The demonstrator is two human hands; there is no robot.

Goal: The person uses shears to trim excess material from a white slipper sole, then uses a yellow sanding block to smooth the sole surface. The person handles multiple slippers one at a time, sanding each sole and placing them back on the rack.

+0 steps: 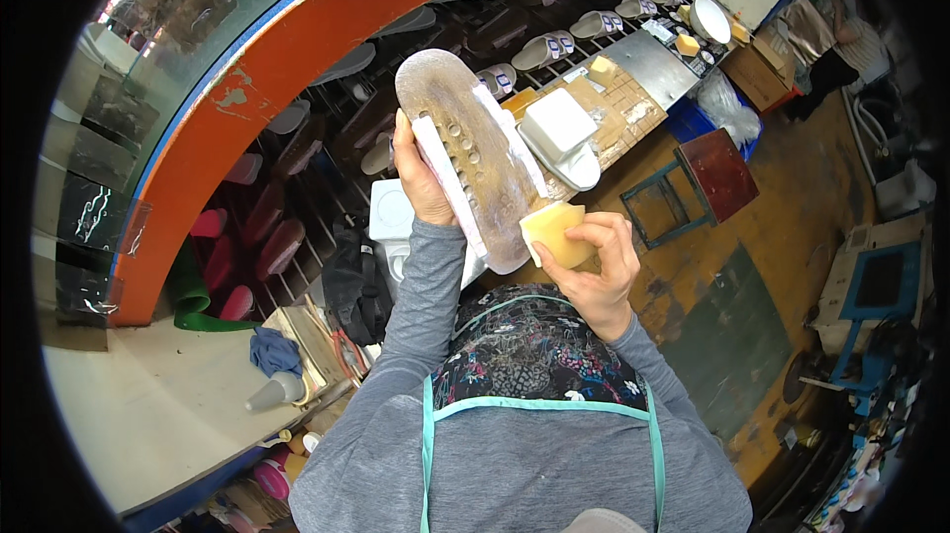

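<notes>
My left hand (421, 182) is closed on the left edge of a foot-shaped brown shoe last (487, 172), held up in front of me with its underside showing. White strips run along both long sides of it, and several round dents mark its middle. In my right hand (606, 271) is a yellow sponge (560, 236), pinched between thumb and fingers. The sponge touches the lower right edge of the last, at the white strip. My left palm is hidden behind the last.
Beyond the last, a rack carries several pale sandals (544, 50) and dark lasts. An orange machine arch (247, 88) curves over it at the left. A white square tub (559, 122) stands on a cardboard-topped bench. To the right are a red-topped stool (717, 175) and a white bowl (710, 20).
</notes>
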